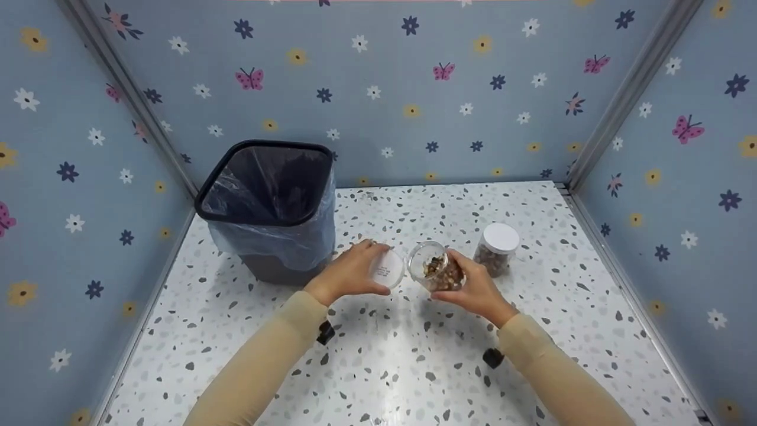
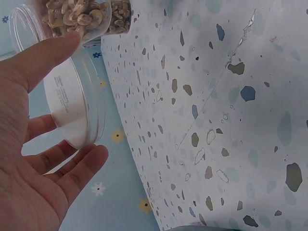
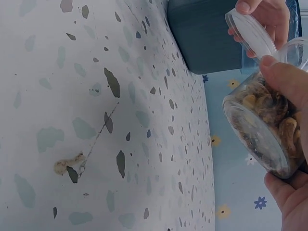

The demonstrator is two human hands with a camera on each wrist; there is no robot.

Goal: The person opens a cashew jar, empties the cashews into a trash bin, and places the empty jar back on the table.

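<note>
My left hand point(image 1: 350, 271) holds a round clear-rimmed lid point(image 1: 388, 271) by its edge, thumb on one side and fingertips on the other. The lid's white, printed face point(image 2: 67, 98) shows in the left wrist view. Close beside it, my right hand point(image 1: 478, 291) grips an uncapped clear plastic jar point(image 1: 417, 257), tilted with its mouth towards the lid. Cashew-like nuts point(image 3: 286, 127) lie inside, with darker pieces among them. Behind the right hand, a second jar point(image 1: 492, 260) of nuts stands upright under a white cap point(image 1: 501, 237).
A dark grey waste bin point(image 1: 275, 271) with a black rim point(image 1: 266, 223) and a clear liner bag point(image 1: 301, 242) stands left of my left hand. Flower-patterned walls point(image 1: 378, 130) enclose the speckled white table point(image 1: 390, 367) at the back and both sides.
</note>
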